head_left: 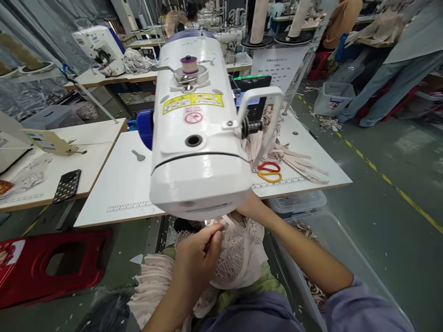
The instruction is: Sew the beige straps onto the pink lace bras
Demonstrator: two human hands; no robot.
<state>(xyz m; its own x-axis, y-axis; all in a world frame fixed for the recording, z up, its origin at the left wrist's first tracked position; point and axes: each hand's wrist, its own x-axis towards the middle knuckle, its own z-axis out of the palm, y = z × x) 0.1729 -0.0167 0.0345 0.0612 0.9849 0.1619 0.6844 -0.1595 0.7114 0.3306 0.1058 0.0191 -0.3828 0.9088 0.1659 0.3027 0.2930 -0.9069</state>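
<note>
Landmark: the white sewing machine (199, 133). Nearest me, below and left of it, a ruffled fabric pile (154, 281) lay against my lap. Beside that, my left hand (200, 253) was closed, thumb pressed against the curled fingers, pinching the edge of the pale lace piece (231, 260). The piece hung over my lap, directly below the machine's near end. My right hand (249, 205) went in behind that end; fingers hidden, so I could not tell how far they were open or whether they held anything.

Progress, as judged: this piece was mid-handling, not set aside. Whether the pile was done or waiting could not be told; nor could any stitching be made out, the needle area being hidden.

To the machine's lower right, a clear bin (365, 258) held dark-and-pale scraps. Farther, right of the machine on the tabletop (119, 182), lay the scissors (270, 173), out of use, then loose fabric strips (301, 161). Beyond, left of the machine, stood a second machine (98, 50).
</note>
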